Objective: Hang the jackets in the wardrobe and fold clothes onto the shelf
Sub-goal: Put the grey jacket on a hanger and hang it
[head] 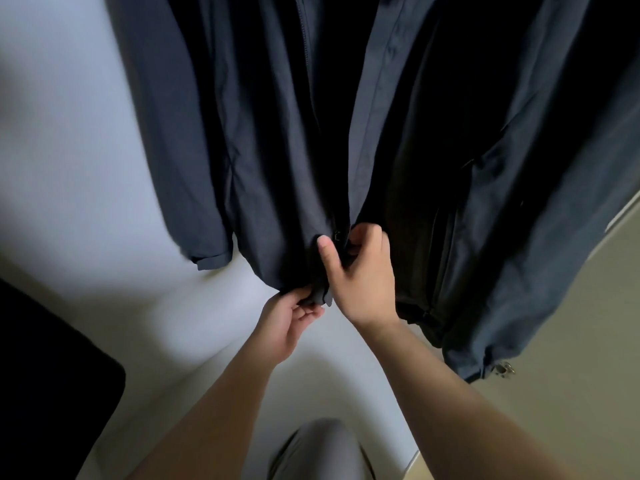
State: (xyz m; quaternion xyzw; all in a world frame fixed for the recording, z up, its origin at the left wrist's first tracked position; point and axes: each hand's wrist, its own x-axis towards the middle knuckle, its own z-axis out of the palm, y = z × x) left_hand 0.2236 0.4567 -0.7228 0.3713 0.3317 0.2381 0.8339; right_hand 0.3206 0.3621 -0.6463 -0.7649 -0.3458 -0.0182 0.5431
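A dark navy jacket [270, 140] hangs in front of the white wardrobe interior [76, 133], its front open above a zip. My left hand [289, 322] pinches the bottom hem of the jacket's left front panel from below. My right hand [360, 275] grips the front edges just above, thumb on the fabric, fingers curled by the small zip slider [336, 233]. A second dark jacket [519, 188] hangs close to the right, its hem drawcord toggle [505, 368] dangling.
A black object [52, 375] fills the lower left corner. A beige panel [571, 323] runs along the right side. My grey trouser leg [322, 448] shows at the bottom centre over the white floor of the wardrobe.
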